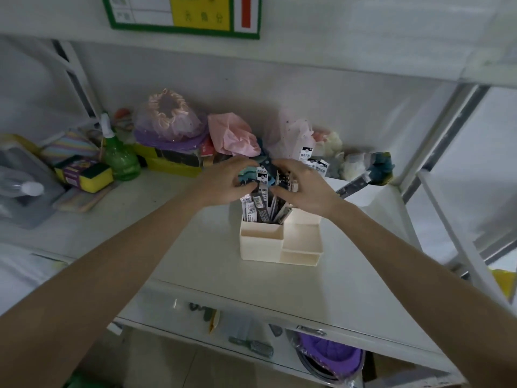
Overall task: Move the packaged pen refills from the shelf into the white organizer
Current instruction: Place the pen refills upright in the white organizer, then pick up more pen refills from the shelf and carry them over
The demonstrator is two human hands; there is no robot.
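Both hands work at the top of a bunch of packaged pen refills [263,204] standing upright in the tall far-left compartment of the white organizer [261,247], which sits on the shelf [223,275] toward its far right. The left hand [223,183] curls round the left side of the packet tops, fingers bent and touching them. The right hand [303,189] comes in from the right, thumb and fingers half curled against the same tops. Whether either hand is truly clamped on a packet or only steadying the bunch, I cannot tell; motion blur hides the fingertips.

More refill packets [313,161] stand or lean just beyond the right hand, near the far edge of the shelf, and a long dark packet [353,186] lies tilted to the right of the organizer. These look still to be moved.

By their look the packets are thin, light and flat: slim plastic sleeves with a card header. They likely bend easily along their length and slide against each other, so a bunch may fan out or spill. The stiffer header end seems the best place to pinch, with the other hand gathering the stems so they drop straight into the compartment. The organizer itself looks light and could tip or skid if pushed sideways.
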